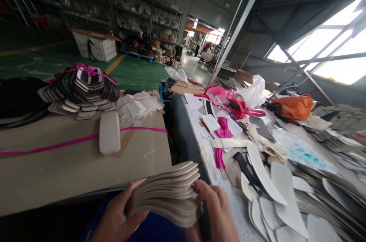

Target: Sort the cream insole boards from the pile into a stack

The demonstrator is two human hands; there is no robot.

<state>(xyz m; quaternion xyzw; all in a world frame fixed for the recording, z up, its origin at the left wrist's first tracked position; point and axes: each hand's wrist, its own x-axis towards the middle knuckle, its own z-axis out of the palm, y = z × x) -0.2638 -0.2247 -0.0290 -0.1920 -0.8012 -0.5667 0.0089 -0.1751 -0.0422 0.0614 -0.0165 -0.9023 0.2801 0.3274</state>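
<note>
Between my two hands is a fanned, bent stack of beige padded strips [166, 192] with rounded ends, held above my lap. My left hand [121, 209] is closed around its left end, thumb in front. At the right end, the fingers of my right hand [213, 207] grip the edges of the strips. Just beyond, a neat stack of similar pale strips [109, 133] lies on the cardboard-covered table [85, 173], on top of a pink ribbon [71, 141]. Farther back on that table sits a pile of dark-edged strips [85, 89] tied with pink ribbon.
White bundled pieces [139, 105] lie at the table's back. On the right-hand table are loose white curved pieces [265, 173], a pink bag [225, 99], an orange bag [293, 106] and papers. A gap separates the tables. Shelves [148, 17] and people stand far behind.
</note>
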